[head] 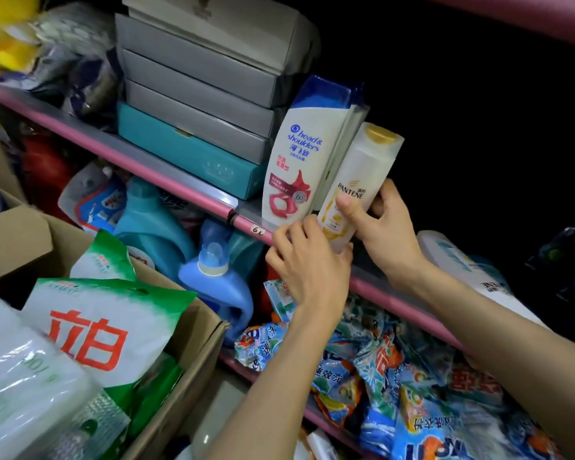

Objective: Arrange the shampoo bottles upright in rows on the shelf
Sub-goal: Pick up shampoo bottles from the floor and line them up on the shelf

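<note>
Presently, the Pantene bottle (pixel 356 180) is being gripped by the right hand (pixel 384 234), thumb laid across its front label and fingers curled round its far side. The left hand (pixel 307 257) is being held at the bottle's lower end, fingers bent against its base; whether the base is being pinched or only steadied cannot be told.

The bottle is being held cap-up and tilted slightly to the right, its lower end at the front lip of the pink shelf (pixel 180 185), just beside the Head & Shoulders bottle (pixel 299 164), which is already standing upright there with further bottles seen behind it.

In judgement, the step is being done best if the base is seated fully on the shelf board before the grip is loosened, and if the bottle is being brought vertical and close to its neighbour without being knocked against it, since that neighbour is standing near the lip.

Room is being limited on the left by the stacked grey boxes (pixel 200 81) and the teal box (pixel 186 151). To the right the shelf is falling into darkness; a white bottle (pixel 462 260) is lying on its side there, and the depth behind cannot be judged.
</note>
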The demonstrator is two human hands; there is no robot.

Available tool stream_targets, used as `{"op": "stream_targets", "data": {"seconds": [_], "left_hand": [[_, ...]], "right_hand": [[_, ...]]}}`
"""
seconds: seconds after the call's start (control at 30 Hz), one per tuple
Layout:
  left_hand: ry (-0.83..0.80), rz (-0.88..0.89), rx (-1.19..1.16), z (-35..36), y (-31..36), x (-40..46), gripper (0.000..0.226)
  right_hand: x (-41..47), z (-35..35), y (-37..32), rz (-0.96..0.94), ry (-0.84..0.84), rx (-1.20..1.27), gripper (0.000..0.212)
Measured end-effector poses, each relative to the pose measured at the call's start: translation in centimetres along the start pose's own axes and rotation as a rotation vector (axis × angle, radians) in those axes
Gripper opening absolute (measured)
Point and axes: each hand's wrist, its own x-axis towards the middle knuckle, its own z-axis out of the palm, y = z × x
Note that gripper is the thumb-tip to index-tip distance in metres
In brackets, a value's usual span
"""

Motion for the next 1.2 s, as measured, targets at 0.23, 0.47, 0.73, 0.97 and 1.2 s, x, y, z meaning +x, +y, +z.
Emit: {"op": "stream_targets", "data": {"seconds": [0.23,0.47,0.73,0.97,1.2], "left_hand": [[0.042,-0.004,-0.026,0.0,-0.1,0.3,0.033],[0.043,-0.001,-0.028,-0.1,-0.3,0.4,0.036],[0.047,-0.068,-0.054,0.1,-0.2,0.1,0.032],[0.054,-0.066,-0.060,0.0,-0.2,0.0,0.033],[0.030,-0.062,-0.059,-0.1,-0.3,-0.1,0.034]], "right_hand": [[-1.5,0.3,2.7,0.102,-0.016,-0.098,0.035],[-1.6,0.8,3.0,0.098,0.000,-0.101,0.036],[-1.8,0.5,3.1,0.129,-0.052,-0.035,0.028],[-1.7,0.5,3.2,0.142,-0.059,-0.019,0.027],[-1.9,0.7,3.0,0.145,-0.053,-0.015,0.028]]}}
